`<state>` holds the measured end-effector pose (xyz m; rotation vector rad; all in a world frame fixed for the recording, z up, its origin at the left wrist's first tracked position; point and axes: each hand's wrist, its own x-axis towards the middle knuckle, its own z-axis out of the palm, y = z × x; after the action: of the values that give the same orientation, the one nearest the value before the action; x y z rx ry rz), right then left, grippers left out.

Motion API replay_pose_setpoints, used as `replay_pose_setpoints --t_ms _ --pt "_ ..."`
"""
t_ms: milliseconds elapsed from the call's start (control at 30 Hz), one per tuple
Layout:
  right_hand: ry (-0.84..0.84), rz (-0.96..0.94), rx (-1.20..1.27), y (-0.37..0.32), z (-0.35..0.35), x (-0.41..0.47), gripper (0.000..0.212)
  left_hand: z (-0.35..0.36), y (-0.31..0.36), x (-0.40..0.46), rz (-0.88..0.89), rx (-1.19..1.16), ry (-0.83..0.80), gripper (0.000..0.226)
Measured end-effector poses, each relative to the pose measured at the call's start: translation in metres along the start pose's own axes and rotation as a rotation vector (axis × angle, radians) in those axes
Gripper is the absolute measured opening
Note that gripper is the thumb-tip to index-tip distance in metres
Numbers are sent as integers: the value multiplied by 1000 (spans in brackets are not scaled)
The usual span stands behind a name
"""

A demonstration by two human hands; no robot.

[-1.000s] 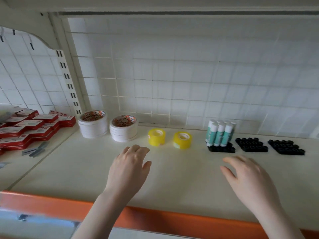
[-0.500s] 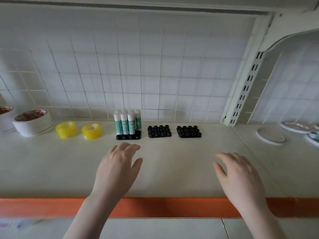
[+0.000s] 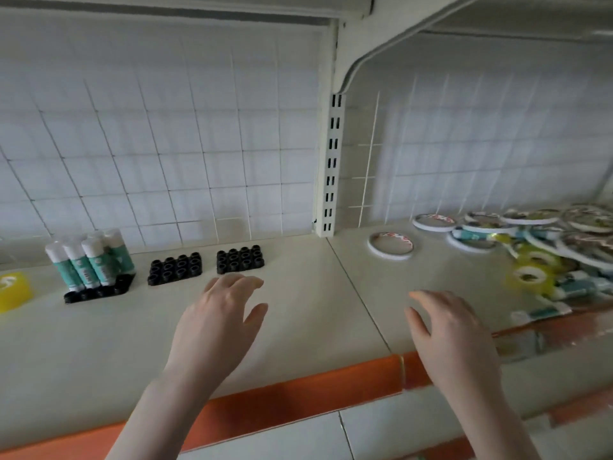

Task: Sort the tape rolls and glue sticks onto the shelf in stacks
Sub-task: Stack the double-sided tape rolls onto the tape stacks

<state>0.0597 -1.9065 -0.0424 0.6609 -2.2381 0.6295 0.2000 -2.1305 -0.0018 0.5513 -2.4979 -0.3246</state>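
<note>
Left hand (image 3: 219,320) palm down above cream shelf board (image 3: 99,333), fingers loosely spread, holding nothing. Right hand (image 3: 454,333) likewise, fingers relaxed and apart, empty. Beyond left hand: two empty black plastic socket trays (image 3: 205,265). Further left: upright white-and-teal glue sticks (image 3: 89,260) in third tray, yellow tape roll (image 3: 13,290) at frame edge. Right bay: blurred unsorted heap of flat white tape rolls (image 3: 517,230) and lying glue sticks.
</note>
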Motion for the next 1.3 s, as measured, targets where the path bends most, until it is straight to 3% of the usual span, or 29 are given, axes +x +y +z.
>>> replay_pose_setpoints --t_ms 300,500,800,1000,1300 --pt "-42 -132 39 153 -12 63 19 93 148 42 -43 -26 -23 33" --pt "-56 -180 83 211 -11 100 13 119 205 74 -60 25 -67 34" --pt "-69 -158 131 245 2 116 14 151 223 122 -18 157 -260 34" --pt "-87 -172 153 252 7 129 11 174 212 133 -19 202 -357 20" --pt "-102 -190 150 250 20 135 14 184 199 134 20 237 -308 19"
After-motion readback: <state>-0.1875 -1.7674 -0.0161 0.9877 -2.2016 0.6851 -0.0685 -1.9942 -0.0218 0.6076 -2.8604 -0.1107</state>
